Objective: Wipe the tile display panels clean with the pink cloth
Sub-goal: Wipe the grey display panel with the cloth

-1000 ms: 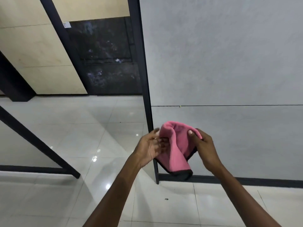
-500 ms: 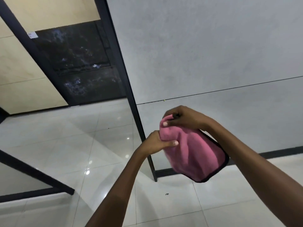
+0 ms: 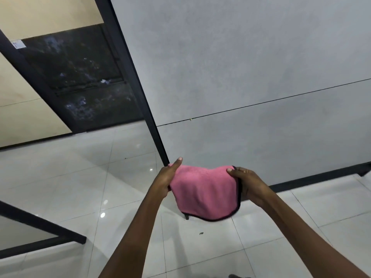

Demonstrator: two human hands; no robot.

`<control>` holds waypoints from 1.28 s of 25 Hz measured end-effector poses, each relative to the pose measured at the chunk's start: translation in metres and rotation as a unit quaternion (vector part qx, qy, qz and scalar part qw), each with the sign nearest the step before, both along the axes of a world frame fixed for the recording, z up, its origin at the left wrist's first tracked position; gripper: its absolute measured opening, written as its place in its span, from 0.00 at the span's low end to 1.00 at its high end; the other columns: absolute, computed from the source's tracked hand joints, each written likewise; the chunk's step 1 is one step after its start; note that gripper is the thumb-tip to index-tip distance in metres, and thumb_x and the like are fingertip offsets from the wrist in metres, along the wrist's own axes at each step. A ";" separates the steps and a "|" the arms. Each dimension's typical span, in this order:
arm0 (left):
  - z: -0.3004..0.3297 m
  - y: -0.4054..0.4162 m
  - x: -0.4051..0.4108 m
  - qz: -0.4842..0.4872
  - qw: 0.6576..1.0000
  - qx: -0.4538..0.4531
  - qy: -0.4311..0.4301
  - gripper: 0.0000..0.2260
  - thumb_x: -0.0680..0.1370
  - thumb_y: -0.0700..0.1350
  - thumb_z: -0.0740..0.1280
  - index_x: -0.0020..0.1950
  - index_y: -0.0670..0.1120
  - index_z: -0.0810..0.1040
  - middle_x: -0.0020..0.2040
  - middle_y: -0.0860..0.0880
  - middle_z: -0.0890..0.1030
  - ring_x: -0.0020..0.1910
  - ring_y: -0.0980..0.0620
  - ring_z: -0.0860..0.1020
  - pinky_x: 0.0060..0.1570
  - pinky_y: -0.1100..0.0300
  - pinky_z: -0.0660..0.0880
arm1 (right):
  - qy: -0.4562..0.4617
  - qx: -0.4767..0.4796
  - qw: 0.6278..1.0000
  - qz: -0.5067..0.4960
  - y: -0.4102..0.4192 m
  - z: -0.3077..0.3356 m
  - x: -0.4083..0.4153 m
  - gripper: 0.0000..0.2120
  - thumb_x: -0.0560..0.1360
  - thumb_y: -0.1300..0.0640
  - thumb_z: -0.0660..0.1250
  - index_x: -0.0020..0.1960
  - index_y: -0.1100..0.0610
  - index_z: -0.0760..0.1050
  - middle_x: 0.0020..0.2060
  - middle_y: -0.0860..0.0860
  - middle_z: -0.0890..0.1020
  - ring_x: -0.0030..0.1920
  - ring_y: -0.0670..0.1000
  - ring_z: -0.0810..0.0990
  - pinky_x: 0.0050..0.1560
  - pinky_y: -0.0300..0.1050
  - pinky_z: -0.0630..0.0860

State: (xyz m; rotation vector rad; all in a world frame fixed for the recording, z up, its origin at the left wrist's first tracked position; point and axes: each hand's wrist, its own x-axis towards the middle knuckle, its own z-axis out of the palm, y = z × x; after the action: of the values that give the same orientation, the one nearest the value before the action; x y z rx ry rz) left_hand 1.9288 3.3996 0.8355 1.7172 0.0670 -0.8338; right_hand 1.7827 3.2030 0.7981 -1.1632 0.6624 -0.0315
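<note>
Pink cloth point(image 3: 204, 192) hangs stretched between our two hands in front of the grey tile panel point(image 3: 251, 77), not touching it, low near the panel's bottom left corner. Going left to right: a black marbled panel point(image 3: 80, 77) stands against a beige wall point(image 3: 26, 117) past the white tiled floor point(image 3: 70, 177); our left hand point(image 3: 167, 180) grips the cloth's left edge, thumb up; our right hand point(image 3: 248, 184) pinches its right, black-trimmed edge, fingers curled behind.
</note>
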 end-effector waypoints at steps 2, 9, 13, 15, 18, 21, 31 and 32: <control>-0.006 0.009 0.001 -0.010 0.998 -0.062 0.018 0.42 0.67 0.54 0.77 0.76 0.45 0.63 0.67 0.46 0.73 0.62 0.44 0.77 0.50 0.52 0.79 | -0.007 -0.079 0.996 -0.049 -0.004 0.003 0.005 0.08 0.75 0.56 0.72 0.52 0.56 0.77 0.46 0.54 0.80 0.43 0.50 0.77 0.41 0.43 0.72; 0.000 0.010 -0.004 -0.139 0.937 0.086 -0.310 0.12 0.74 0.37 0.72 0.57 0.47 0.82 0.51 0.50 0.81 0.53 0.49 0.79 0.42 0.73 0.71 | -0.105 -0.165 0.981 -0.013 -0.022 0.035 0.003 0.19 0.71 0.67 0.73 0.59 0.54 0.79 0.45 0.52 0.82 0.45 0.47 0.80 0.43 0.32 0.76; 0.013 0.003 -0.007 -0.211 0.785 0.355 -0.461 0.09 0.75 0.50 0.71 0.53 0.50 0.80 0.57 0.52 0.73 0.59 0.50 0.70 0.53 0.59 0.67 | -0.020 -0.553 0.826 0.107 -0.027 0.054 0.013 0.10 0.72 0.63 0.74 0.53 0.58 0.82 0.44 0.47 0.74 0.44 0.47 0.74 0.39 0.27 0.67; 0.021 -0.009 -0.010 -0.273 0.804 0.313 -0.426 0.15 0.72 0.50 0.73 0.57 0.52 0.75 0.61 0.53 0.72 0.60 0.52 0.70 0.58 0.57 0.68 | -0.077 -0.645 0.743 0.162 -0.021 0.071 0.028 0.08 0.72 0.61 0.73 0.52 0.59 0.83 0.51 0.52 0.72 0.54 0.54 0.73 0.49 0.35 0.66; 0.035 -0.037 -0.026 -0.281 0.926 -0.006 -0.251 0.16 0.77 0.45 0.71 0.64 0.50 0.73 0.57 0.53 0.79 0.54 0.56 0.78 0.50 0.65 0.75 | -0.186 -0.680 0.680 0.201 -0.018 0.115 0.050 0.08 0.73 0.57 0.73 0.52 0.54 0.82 0.64 0.53 0.73 0.64 0.53 0.72 0.63 0.47 0.64; 0.048 -0.058 -0.032 -0.136 0.963 -0.212 -0.094 0.07 0.79 0.41 0.66 0.56 0.45 0.78 0.48 0.49 0.84 0.46 0.53 0.83 0.47 0.62 0.79 | -0.233 -0.531 0.814 -0.031 -0.036 0.134 0.048 0.19 0.71 0.47 0.74 0.61 0.46 0.75 0.63 0.45 0.72 0.64 0.45 0.71 0.65 0.44 0.67; 0.027 -0.052 -0.015 -0.017 0.988 -0.092 -0.121 0.35 0.75 0.46 0.72 0.76 0.54 0.56 0.63 0.49 0.69 0.59 0.45 0.76 0.60 0.47 0.76 | -0.019 -0.025 0.999 0.037 -0.047 0.055 0.021 0.44 0.65 0.57 0.79 0.74 0.45 0.58 0.62 0.61 0.73 0.53 0.59 0.81 0.45 0.51 0.80; 0.028 -0.047 -0.011 -0.054 0.985 -0.109 -0.122 0.40 0.73 0.42 0.74 0.77 0.57 0.54 0.62 0.50 0.69 0.61 0.45 0.75 0.60 0.48 0.76 | -0.034 -0.042 0.997 0.056 -0.051 0.060 0.023 0.43 0.67 0.62 0.78 0.73 0.44 0.59 0.63 0.60 0.72 0.54 0.59 0.81 0.45 0.50 0.81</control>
State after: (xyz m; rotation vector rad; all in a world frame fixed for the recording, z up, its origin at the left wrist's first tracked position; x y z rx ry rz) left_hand 1.9174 3.3530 0.8636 1.6127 -0.2763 -0.6770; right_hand 1.8052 3.1523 0.8579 -1.2724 0.5392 -0.0041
